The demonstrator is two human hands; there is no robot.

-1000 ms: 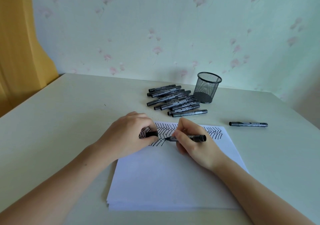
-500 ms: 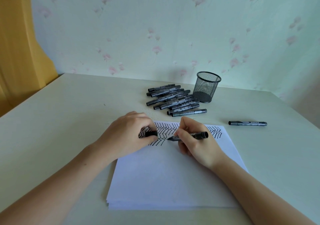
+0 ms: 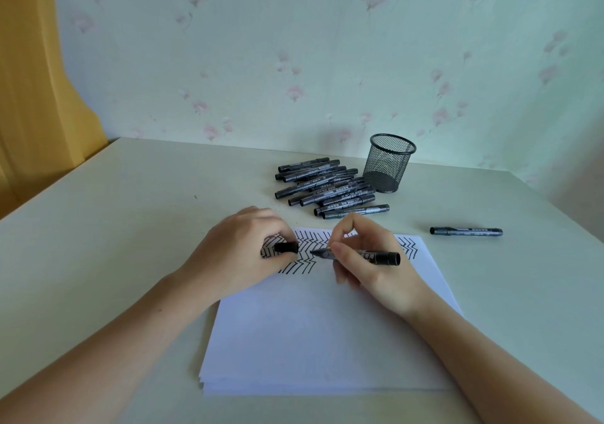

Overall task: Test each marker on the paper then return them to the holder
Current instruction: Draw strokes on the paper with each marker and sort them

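The right hand (image 3: 369, 260) is pinching an uncapped marker (image 3: 359, 256) above the paper (image 3: 327, 325), its barrel partly hidden by the grip, while the left hand (image 3: 235, 253) is pinching the half-hidden cap (image 3: 287, 247) just beside its tip.

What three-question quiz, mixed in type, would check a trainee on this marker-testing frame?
1. True or false: the mesh holder has markers standing in it.
2. What does the left hand pinch? A) black cap B) paper corner C) holder
3. Where does the lone marker lie relative to the paper stack?

Key: 1. False, it looks empty. 2. A, the cap; the right hand holds the uncapped marker. 3. On the table to its right, apart.
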